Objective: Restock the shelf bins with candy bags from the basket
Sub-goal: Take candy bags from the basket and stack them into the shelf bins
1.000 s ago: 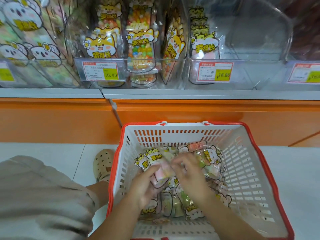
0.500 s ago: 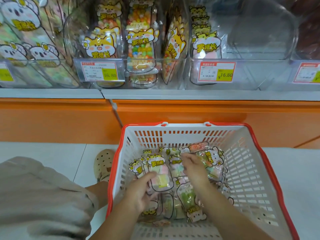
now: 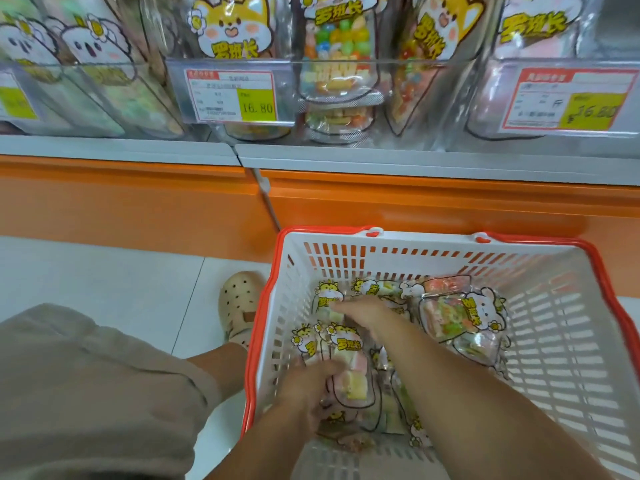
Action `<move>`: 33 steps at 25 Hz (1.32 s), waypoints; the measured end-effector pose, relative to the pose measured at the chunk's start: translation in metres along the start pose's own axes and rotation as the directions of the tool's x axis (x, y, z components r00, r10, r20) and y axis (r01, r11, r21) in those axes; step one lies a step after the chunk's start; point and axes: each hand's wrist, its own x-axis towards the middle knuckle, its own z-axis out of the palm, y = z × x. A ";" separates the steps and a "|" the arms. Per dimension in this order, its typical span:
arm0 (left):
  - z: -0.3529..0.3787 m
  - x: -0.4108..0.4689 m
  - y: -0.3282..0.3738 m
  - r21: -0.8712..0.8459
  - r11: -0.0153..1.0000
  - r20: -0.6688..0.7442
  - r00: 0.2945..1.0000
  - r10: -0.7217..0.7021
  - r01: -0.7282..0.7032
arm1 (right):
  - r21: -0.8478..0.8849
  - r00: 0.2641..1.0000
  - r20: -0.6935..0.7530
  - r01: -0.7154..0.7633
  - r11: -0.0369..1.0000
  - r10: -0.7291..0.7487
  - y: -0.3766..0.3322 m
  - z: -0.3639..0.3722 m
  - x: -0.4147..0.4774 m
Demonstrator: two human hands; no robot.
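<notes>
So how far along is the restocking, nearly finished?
Not nearly. Done: the shelf bins already hold standing bags, though who put them there I can't tell. In hand: the left hand grips a pink-and-yellow candy bag in the basket, while the right hand reaches across the pile of bags. Left: that pile lies in the basket, none yet lifted out.

Bright even light, blurred hands [image 3: 363, 311], bowed edges.

Basket [image 3: 433, 242]: one. Hands: two, the left hand [image 3: 304, 386] and the right hand [image 3: 367, 313]. Price labels [image 3: 230, 97]: three, one cut off at the left frame edge. Shoe [image 3: 239, 299]: one. Candy bags [image 3: 457, 317] in the basket: overlapping, exact count not determinable.
</notes>
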 end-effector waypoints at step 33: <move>0.068 -0.185 0.099 -0.080 0.925 0.534 0.767 0.354 -0.371 | 0.640 0.855 -0.046 0.422 0.642 -0.516 0.021 -0.125 -0.266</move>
